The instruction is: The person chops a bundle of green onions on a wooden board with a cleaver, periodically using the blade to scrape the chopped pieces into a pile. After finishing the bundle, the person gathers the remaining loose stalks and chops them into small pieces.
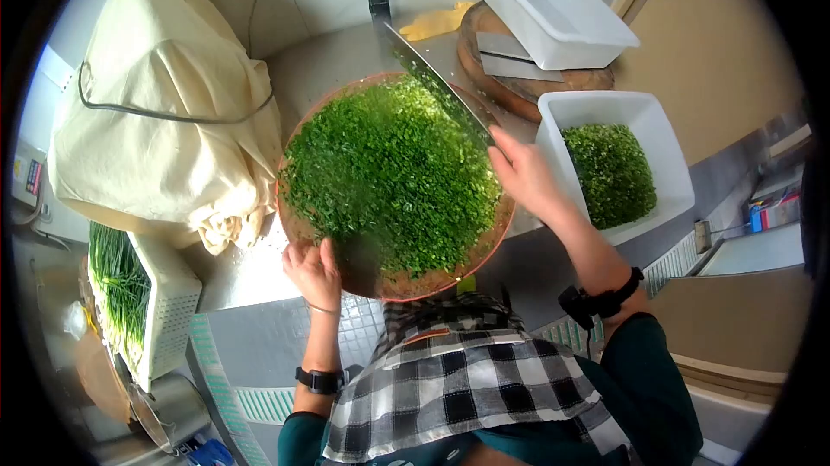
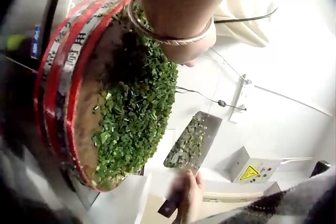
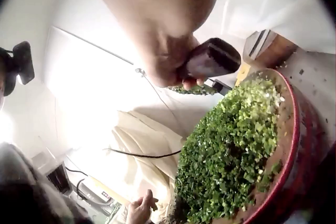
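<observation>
Chopped green onions (image 1: 389, 168) (image 2: 139, 119) (image 3: 226, 150) are heaped over a round board (image 1: 389, 286) (image 2: 84, 119) (image 3: 286, 121) with a red edge. My right hand (image 1: 529, 174) (image 2: 191, 195) (image 3: 170, 61) grips the dark handle (image 3: 212, 58) of a broad cleaver (image 1: 445, 90) (image 2: 194, 140). Its blade is raised above the heap's far right side, with green bits stuck to one face in the left wrist view. At the board's near left edge, my left hand (image 1: 313, 274) (image 2: 189, 50) (image 3: 139, 212) holds nothing, its fingers loosely bent; contact with the rim is unclear.
A white tub (image 1: 679, 168) of chopped greens stands right of the board. Behind it, another white tub (image 1: 553, 12) rests on a round wooden board (image 1: 471, 47). Cream cloth (image 1: 164, 129) covers something at the left, above a white basket (image 1: 169, 310) of whole green onions.
</observation>
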